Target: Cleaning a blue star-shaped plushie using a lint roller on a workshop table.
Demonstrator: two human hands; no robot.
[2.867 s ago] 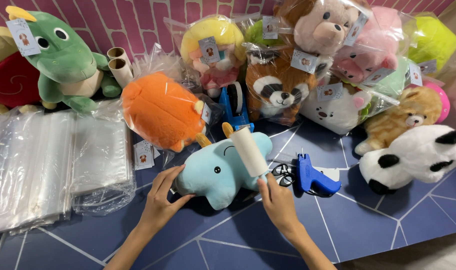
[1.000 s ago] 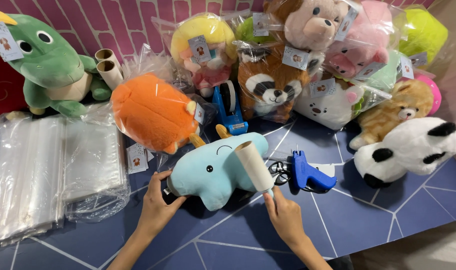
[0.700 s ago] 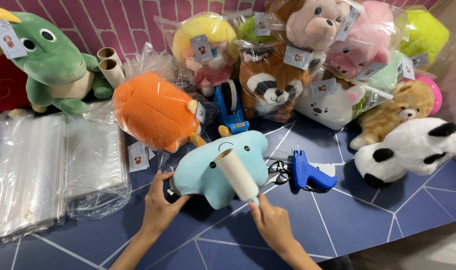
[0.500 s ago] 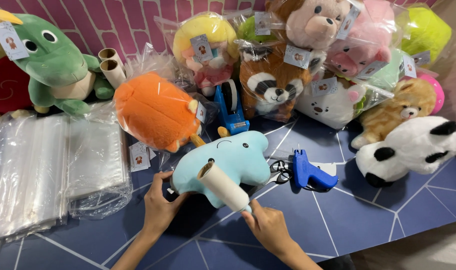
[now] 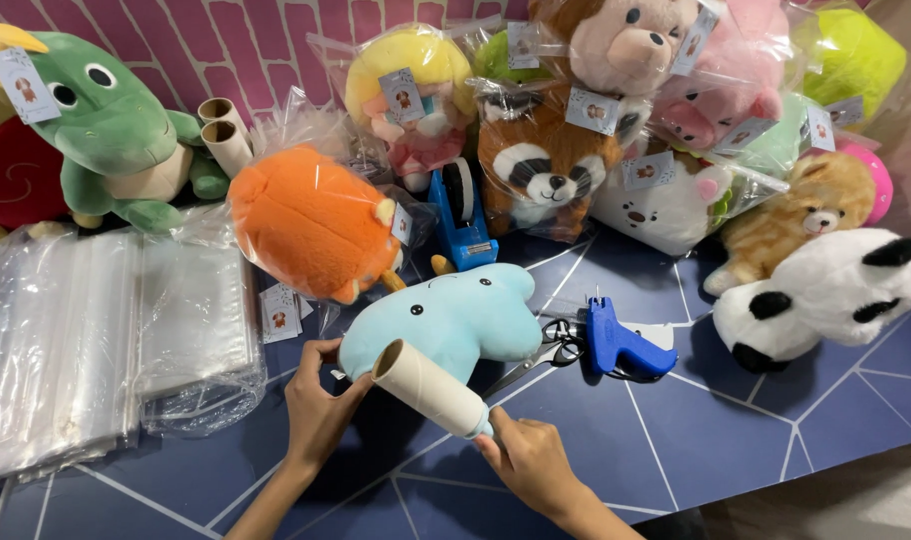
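The lint roller (image 5: 431, 388) has swung down from upright over the light-blue plush toy (image 5: 451, 318) toward the lower middle of the frame; the right hand (image 5: 531, 462) followed, apparently rolling along its front.

left hand (image 5: 319, 402): fingers curled, gripping | right hand (image 5: 529, 460): closed in a grasp, forearm angled inward

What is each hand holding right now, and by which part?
The right hand grips the lint roller by its lower handle end. The left hand holds the light-blue plush toy at its near left end.
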